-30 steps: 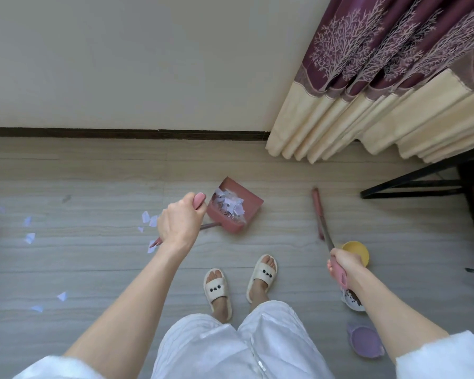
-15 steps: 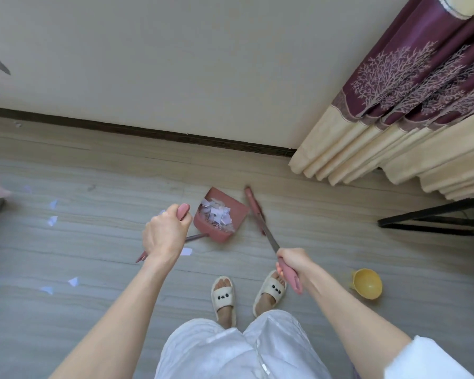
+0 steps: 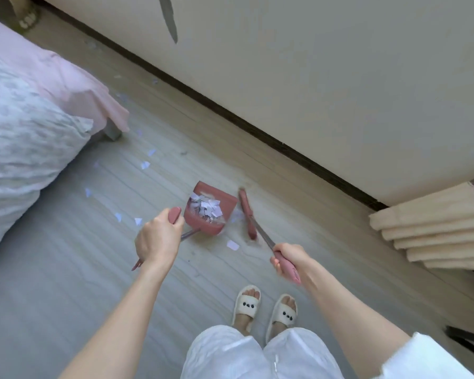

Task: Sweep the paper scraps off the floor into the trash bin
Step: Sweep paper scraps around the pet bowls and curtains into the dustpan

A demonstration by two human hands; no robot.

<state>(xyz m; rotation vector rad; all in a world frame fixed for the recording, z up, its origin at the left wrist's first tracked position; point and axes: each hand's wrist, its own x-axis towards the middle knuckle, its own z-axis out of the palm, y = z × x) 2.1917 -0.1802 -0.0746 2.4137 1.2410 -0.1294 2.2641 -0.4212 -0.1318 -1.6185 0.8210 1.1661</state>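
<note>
Near the centre of the frame, the pink dustpan [image 3: 212, 212] is being gripped by its handle in the left hand [image 3: 158, 239], with a heap of paper scraps [image 3: 207, 207] lying inside it. The broom [image 3: 248, 214], just right of the dustpan, is being held by its pink grip in the right hand [image 3: 289, 259]. Loose scraps [image 3: 145, 165] are lying scattered on the floor [image 3: 66, 269] toward the left, near the bed [image 3: 25, 127]. One scrap [image 3: 232, 245] is lying below the dustpan.

One head-worn view (wide-angle) looks steeply down from standing height at the floor [image 3: 66, 283], wall ahead.
</note>
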